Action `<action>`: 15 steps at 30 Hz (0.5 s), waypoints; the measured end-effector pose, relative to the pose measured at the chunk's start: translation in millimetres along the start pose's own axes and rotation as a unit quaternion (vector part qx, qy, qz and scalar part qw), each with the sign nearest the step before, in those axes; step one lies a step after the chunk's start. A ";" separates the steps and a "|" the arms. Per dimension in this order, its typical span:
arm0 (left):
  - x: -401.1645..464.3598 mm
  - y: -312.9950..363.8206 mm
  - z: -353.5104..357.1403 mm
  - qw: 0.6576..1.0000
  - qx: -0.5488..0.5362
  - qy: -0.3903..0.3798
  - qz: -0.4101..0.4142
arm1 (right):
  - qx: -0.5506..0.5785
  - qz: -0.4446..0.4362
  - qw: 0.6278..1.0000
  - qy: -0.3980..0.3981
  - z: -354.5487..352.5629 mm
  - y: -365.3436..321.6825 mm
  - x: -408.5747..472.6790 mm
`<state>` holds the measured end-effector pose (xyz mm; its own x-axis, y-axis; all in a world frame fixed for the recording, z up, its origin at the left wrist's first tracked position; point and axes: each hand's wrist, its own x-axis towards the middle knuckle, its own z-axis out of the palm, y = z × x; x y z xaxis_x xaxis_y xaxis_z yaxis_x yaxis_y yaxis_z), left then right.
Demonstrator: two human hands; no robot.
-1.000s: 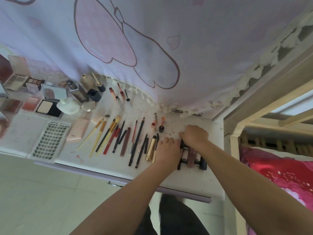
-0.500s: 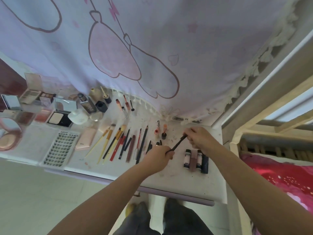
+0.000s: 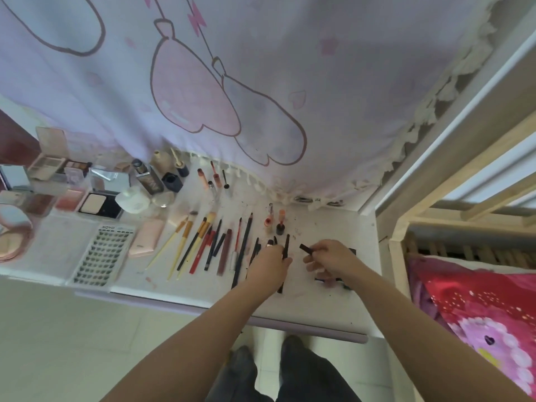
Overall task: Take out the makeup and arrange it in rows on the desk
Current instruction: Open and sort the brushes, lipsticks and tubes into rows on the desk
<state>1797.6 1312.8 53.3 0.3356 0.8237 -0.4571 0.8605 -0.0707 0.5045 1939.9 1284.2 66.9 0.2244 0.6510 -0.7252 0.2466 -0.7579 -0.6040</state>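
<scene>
In the head view, a thin black wand [image 3: 286, 248] is pinched in the fingers of the left hand [image 3: 271, 266], its tip pointed away over the white worktop [image 3: 319, 303]. A short dark cap [image 3: 305, 248] is clamped by the fingers of the right hand [image 3: 329, 256], just beside the wand and apart from it. Brushes and pencils [image 3: 203, 242] are laid in a row to the left, with compacts [image 3: 95, 203] beyond.
</scene>
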 end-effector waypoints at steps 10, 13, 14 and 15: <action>9.2 9.0 15.6 0.973 0.228 0.027 0.022 | -0.307 -0.020 0.950 0.046 38.2 3.4 13.1; 10.0 6.5 16.9 0.964 0.262 0.026 0.032 | -0.348 -0.002 0.937 0.030 41.7 0.5 18.1; 11.0 5.3 17.1 0.963 0.266 0.025 0.033 | -0.350 -0.002 0.936 0.030 41.6 -0.3 18.6; 11.7 4.1 17.3 0.963 0.268 0.023 0.033 | -0.350 -0.008 0.936 0.031 41.5 -0.6 20.3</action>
<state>1811.7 1312.5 37.4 0.3896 0.8304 -0.3984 0.9162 -0.3935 0.0757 1905.2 1296.0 38.8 0.2644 0.6804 -0.6835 0.8029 -0.5480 -0.2348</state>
